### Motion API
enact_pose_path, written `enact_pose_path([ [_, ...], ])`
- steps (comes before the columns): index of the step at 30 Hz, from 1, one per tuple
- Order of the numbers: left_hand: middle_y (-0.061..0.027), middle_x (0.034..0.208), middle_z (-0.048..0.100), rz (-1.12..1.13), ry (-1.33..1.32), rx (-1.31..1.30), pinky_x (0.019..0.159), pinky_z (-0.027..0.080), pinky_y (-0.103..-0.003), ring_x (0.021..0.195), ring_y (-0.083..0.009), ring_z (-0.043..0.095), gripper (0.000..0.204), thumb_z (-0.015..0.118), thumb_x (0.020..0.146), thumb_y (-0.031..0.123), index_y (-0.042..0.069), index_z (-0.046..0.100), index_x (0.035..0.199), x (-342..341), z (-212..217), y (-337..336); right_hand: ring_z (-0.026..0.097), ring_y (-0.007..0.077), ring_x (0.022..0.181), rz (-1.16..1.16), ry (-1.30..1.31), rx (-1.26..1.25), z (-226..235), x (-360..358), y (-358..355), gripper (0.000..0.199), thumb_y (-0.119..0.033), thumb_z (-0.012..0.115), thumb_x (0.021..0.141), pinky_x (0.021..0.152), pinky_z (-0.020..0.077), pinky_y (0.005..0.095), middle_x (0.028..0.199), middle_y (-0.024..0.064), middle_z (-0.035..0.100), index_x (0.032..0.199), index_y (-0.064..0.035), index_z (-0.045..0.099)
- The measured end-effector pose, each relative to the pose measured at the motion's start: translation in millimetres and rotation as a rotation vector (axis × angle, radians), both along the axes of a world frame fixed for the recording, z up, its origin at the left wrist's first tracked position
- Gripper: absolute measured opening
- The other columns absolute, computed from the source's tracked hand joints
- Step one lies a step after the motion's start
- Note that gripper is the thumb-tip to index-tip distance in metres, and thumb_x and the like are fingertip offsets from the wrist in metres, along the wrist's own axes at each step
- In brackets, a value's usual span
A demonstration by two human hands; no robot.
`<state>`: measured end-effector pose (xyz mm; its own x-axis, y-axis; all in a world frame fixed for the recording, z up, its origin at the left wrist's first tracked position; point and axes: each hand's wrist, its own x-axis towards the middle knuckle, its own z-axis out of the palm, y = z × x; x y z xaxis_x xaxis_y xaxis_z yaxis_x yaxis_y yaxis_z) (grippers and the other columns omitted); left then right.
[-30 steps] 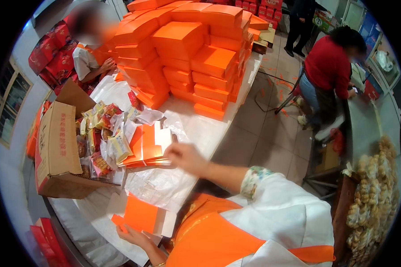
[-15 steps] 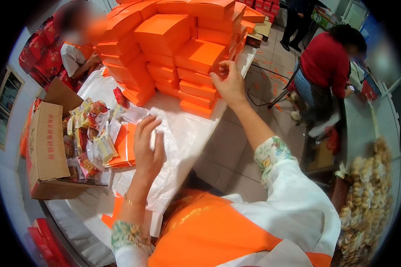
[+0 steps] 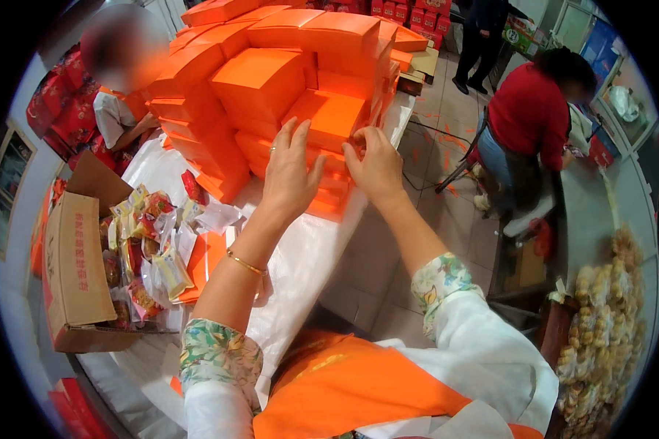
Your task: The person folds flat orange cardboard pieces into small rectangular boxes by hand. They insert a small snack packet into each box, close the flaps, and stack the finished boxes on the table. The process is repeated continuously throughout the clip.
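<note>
Tall stacks of orange boxes stand on the table. In front of them, my left hand is open, its fingers stretched upward and its palm side toward the boxes. It wears a ring, and a gold bracelet circles the wrist. My right hand is at the near right corner of a lower orange box, fingers bent and thumb apart from them. Its fingertips are close to that corner; whether they touch it I cannot tell. Neither hand visibly holds anything.
An open cardboard box at left holds several wrapped snacks. Beside it lie orange sheets on the white-covered table. A person in red sits at right; another person is at far left. Bagged goods hang lower right.
My left hand has moved up and right, from beside the orange sheets to the front of the box stacks. The right hand has lowered slightly, its fingers more bent. The view has shifted a little.
</note>
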<state>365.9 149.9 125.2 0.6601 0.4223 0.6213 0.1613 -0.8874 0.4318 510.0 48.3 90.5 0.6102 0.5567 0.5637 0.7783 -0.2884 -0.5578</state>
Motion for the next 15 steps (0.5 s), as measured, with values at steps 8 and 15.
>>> enact_pose_path([
  [8, -0.0253, 0.142, 0.043, 0.129, -0.207, -0.485, 0.110, 0.035, -0.040, 0.132, -0.0360, 0.043, 0.058, 0.062, 0.092, 0.019, -0.006, 0.039, 0.140, 24, -13, 8, 0.057, 0.0196, 0.111, 0.232, 0.655, 0.426, -9, 40, 6, 0.048, -0.032, 0.062, 0.095, 0.096, 0.0458, 0.0339, 0.124, 0.0099, 0.059, 0.132, -0.0050, 0.051],
  [15, -0.0190, 0.129, 0.049, 0.080, -0.472, -0.777, 0.100, 0.041, -0.036, 0.117, -0.0274, 0.051, 0.052, 0.063, 0.091, 0.017, -0.007, 0.043, 0.133, 32, -27, 26, 0.053, 0.0195, 0.117, 0.341, 0.778, 0.451, -10, 52, 21, 0.044, -0.029, 0.056, 0.099, 0.103, 0.0396, 0.0320, 0.127, 0.0095, 0.056, 0.134, -0.0029, 0.050],
])
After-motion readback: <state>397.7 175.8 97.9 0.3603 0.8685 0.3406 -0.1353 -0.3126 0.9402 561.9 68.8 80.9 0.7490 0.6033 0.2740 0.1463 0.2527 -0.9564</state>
